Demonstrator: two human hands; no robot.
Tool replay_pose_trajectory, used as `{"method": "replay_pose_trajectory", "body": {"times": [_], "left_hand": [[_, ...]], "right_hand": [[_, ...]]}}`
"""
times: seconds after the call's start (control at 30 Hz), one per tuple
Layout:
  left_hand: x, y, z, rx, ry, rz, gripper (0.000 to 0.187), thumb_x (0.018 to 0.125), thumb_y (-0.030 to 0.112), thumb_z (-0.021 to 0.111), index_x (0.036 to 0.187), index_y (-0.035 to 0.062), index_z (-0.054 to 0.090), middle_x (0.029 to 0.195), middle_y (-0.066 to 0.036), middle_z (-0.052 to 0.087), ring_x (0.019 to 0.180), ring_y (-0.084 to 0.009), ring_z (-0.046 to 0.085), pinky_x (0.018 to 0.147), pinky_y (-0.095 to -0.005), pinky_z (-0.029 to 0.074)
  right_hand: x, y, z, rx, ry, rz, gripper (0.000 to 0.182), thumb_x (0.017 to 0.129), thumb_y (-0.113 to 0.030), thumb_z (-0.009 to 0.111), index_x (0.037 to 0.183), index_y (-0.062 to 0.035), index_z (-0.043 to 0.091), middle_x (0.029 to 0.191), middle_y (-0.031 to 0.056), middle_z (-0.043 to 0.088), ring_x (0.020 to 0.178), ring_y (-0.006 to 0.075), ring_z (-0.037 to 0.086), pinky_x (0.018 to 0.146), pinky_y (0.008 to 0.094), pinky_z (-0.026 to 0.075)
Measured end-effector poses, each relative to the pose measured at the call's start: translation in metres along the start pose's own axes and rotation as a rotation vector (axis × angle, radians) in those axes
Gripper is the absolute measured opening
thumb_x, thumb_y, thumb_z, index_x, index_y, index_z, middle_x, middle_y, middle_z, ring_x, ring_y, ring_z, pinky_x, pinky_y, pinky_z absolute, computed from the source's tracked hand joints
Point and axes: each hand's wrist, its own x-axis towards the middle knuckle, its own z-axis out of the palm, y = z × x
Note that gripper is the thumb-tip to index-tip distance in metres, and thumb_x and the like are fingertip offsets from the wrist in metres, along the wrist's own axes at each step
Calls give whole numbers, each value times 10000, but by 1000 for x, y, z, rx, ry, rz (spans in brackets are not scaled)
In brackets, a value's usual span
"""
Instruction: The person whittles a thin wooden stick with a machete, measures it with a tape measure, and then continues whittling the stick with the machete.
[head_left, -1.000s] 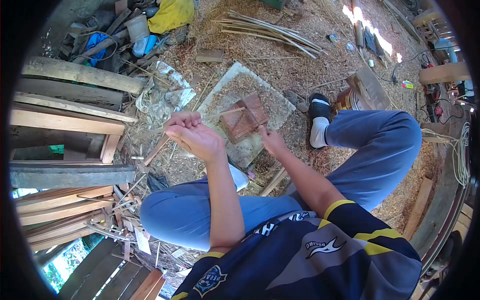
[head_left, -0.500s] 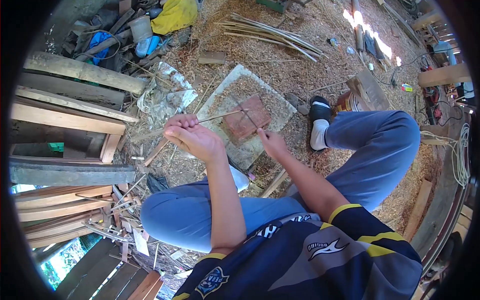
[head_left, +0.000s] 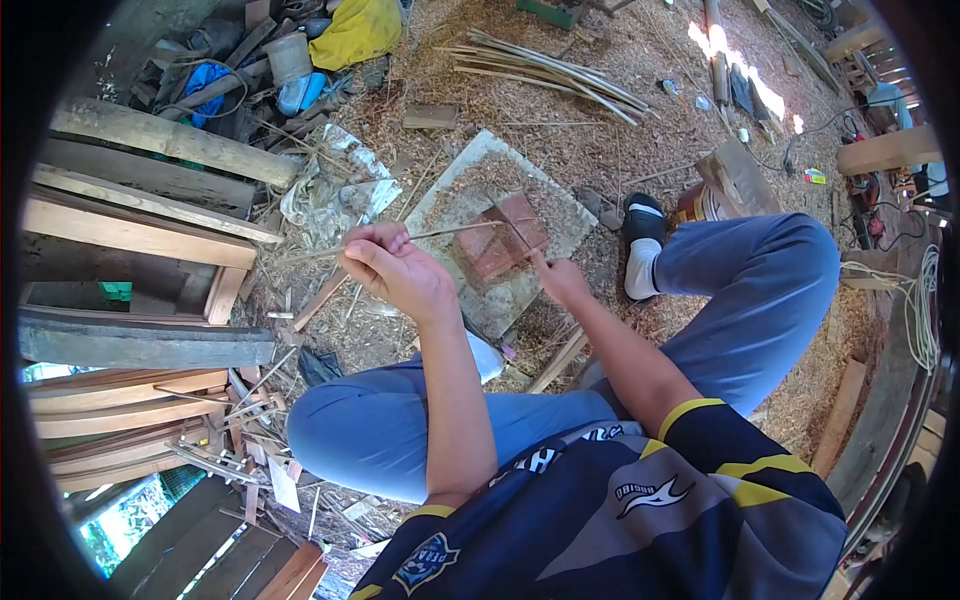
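My left hand (head_left: 397, 270) is closed, pinching a thin bamboo strip (head_left: 450, 232). One end of the strip reaches over a reddish, flat square block (head_left: 492, 262); the other passes out behind my hand to the left. My right hand (head_left: 563, 281) is wrapped around the handle of what looks like a knife (head_left: 516, 234), its narrow dark blade lying across the strip's end above the block. The handle is mostly hidden by my fingers. Beneath the block is a pale, worn square slab (head_left: 560, 195) strewn with shavings.
A bundle of split strips (head_left: 550, 72) lies on the shaving-covered ground ahead. A small wood block (head_left: 430, 116) is nearby. Crumpled plastic (head_left: 340, 185) and stacked timber (head_left: 140, 240) are to the left. A tub (head_left: 700, 203) with a board (head_left: 738, 178) stands by my right foot.
My right hand and the knife have shifted slightly forward and to the right over the block. My left hand still pinches the strip, and the whole view has drifted a little.
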Motion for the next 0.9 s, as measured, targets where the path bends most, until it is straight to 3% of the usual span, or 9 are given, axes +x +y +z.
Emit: {"method": "replay_pose_trajectory", "body": {"times": [0.2,0.3,0.4,0.5,0.6,0.7,0.8,0.9], "left_hand": [[3,0,-3,30,-16,-16,377,1075,466,465,938,115,441,704,31,327,640,-91,324,611,-278,319],[5,0,-2,34,-6,-16,377,1078,463,463,939,113,442,697,34,321,632,-92,320,606,-278,317],[5,-1,-4,18,2,-22,370,1081,458,459,945,114,445,701,34,321,636,-94,321,613,-275,318],[7,0,-6,-1,9,-25,353,1082,449,460,954,120,451,724,29,338,657,-99,336,644,-278,333],[8,4,-13,-50,82,-19,311,1082,418,470,970,128,463,753,21,364,689,-111,360,680,-291,351],[19,19,-33,-172,139,-21,243,1081,356,476,1004,125,483,783,15,392,717,-124,378,698,-305,361],[32,59,-47,-330,171,-7,125,1072,226,472,1061,108,512,815,6,426,744,-134,398,716,-314,380],[50,117,-55,-88,129,101,124,1062,237,524,1055,113,525,819,2,450,766,-140,435,758,-317,411]], "right_hand": [[-19,-34,13,175,79,-253,767,970,-681,424,924,20,732,931,286,709,928,448,691,860,503,517],[-31,-39,-1,110,26,-227,789,962,-700,417,912,24,726,899,273,708,900,439,688,839,503,514],[22,33,36,27,127,-36,806,950,-723,407,880,16,723,871,254,706,867,427,684,813,508,510],[10,31,10,12,6,0,806,940,-737,401,856,-4,727,887,244,711,887,419,690,813,506,515],[-7,16,-2,-34,48,-11,776,948,-725,391,861,-28,723,892,224,719,887,420,695,815,506,522],[-9,-1,-2,-86,134,-20,716,940,-708,426,928,-44,697,892,207,721,891,426,693,810,516,525],[-13,-30,-4,-151,256,-143,561,919,-603,552,990,-57,661,874,204,717,876,429,691,793,530,526],[12,-51,-3,-197,299,-299,432,872,-457,669,1034,-57,641,885,219,714,882,427,693,788,533,535]]}}
